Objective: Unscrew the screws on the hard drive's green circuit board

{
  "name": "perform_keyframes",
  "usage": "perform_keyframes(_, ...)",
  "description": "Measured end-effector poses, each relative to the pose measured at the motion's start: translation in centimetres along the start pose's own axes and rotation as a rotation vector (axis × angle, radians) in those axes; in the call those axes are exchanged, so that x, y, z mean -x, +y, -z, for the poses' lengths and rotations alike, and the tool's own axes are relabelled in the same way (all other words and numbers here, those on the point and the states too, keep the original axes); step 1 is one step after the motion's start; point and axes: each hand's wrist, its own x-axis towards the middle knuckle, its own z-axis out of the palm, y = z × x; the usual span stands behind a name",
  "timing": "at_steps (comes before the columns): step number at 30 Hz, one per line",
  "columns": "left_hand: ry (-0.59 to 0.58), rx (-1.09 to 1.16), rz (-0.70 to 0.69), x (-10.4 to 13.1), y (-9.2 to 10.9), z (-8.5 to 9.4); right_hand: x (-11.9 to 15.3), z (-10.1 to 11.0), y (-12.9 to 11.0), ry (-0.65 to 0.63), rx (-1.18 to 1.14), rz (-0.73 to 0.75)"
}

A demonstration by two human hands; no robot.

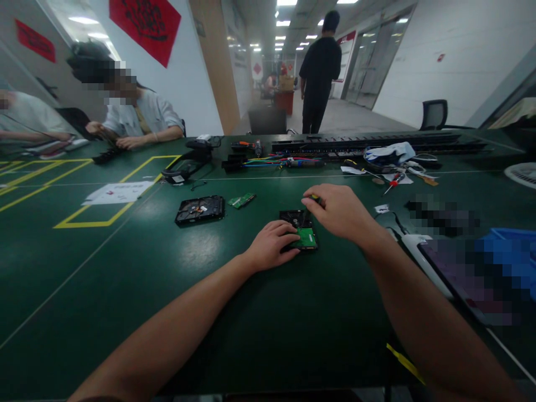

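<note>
A hard drive [306, 239] with a green circuit board lies on the table in front of me. My left hand [274, 244] rests over its left side, fingers spread across the board and edge. Above the drive's far right corner, my right hand [330, 207] is closed around a screwdriver [315, 198]; its yellow-and-black handle end shows, and the shaft points down at the drive. Whether the tip sits in a screw I cannot tell. To the left lie a loose green circuit board [242, 200] and a second black hard drive [200, 210].
A green table [201, 312] spans the view. Cables [268, 162], a red screwdriver [392, 183] and a black headset [188, 164] lie along the back. A white-edged device [422, 259] and a blue bin [511, 251] are right. A co-worker [138, 114] sits back left; another person [320, 72] stands beyond.
</note>
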Motion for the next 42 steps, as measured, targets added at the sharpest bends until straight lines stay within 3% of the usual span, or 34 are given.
perform_keyframes(19,0.004,-0.022,-0.015,-0.05,0.04,0.01,0.02,-0.55,0.04,0.094,-0.063,-0.056)
perform_keyframes(30,0.009,-0.016,-0.010,0.08,-0.16,-0.28,-0.17,-0.94,0.35,0.073,-0.128,0.074)
perform_keyframes(42,0.009,-0.010,-0.017,0.12,-0.22,-0.23,-0.04,-0.63,0.03,0.074,-0.146,0.050)
